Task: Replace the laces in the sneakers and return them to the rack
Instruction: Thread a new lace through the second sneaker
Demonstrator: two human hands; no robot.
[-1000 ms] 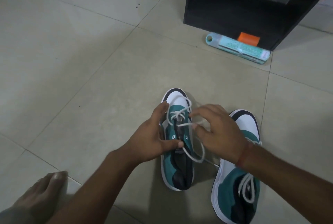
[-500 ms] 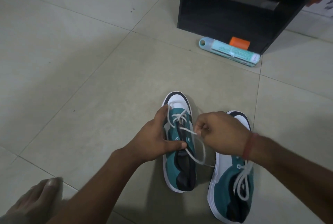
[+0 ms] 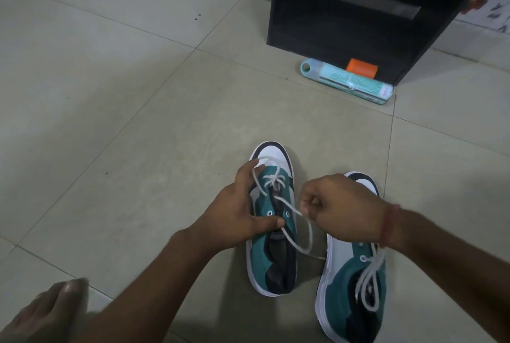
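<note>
**Lacing the left-hand sneaker, lace pinched in your right hand**

Your left hand (image 3: 237,214) grips the sneaker on the left (image 3: 273,232) from its outer side: fingers wrap the upper near the toe end, thumb lies across the tongue area by the top eyelets. Shoe sits flat on the tiled floor (image 3: 124,121), toe pointing toward the rack.

Your right hand (image 3: 342,207) is curled into a loose fist, fingertips pinching the white lace (image 3: 287,203) just right of the eyelets. From the pinch the lace runs up-left to the crossed section low on the shoe; another stretch loops down over the collar, its tip touching the floor between the two shoes. Only the lower eyelets look threaded; the top pair is bare.

The second sneaker (image 3: 353,273) stands just beside the first, on its right, partly under your right wrist. Its own white lace (image 3: 369,282) is threaded, with loops lying loose over the tongue.

The black rack (image 3: 358,11) stands well apart, at top of view. A light-teal tube (image 3: 347,81) and an orange block (image 3: 361,68) lie against its base. Your bare foot (image 3: 47,312) is at bottom left.
</note>
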